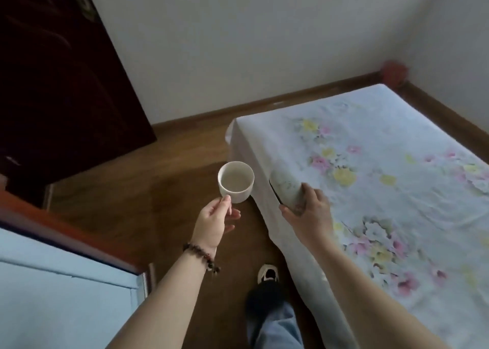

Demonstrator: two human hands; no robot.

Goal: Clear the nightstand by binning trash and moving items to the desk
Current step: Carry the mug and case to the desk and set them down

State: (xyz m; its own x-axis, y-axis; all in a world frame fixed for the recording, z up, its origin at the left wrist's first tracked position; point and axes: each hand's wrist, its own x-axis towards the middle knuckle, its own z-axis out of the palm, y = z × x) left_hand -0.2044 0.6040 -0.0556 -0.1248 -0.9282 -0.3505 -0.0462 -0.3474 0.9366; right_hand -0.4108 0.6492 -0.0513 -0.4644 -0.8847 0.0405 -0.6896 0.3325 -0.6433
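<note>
While the left hand pinches the white cup low at its base over the wooden floor, tilting risks a drop. The right hand grips a pale rectangular item; its identity is unclear.

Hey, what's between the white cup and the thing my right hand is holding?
In the head view, only bare wooden floor and the bed's draped sheet edge separate the white cup from the floral-patterned object.

Object under the right hand's fingers: pale, floral, identity indeterminable. Cup handle hidden behind the left hand's fingers. Bed cut off at right edge. Red item beyond the fingers: blurred.
</note>
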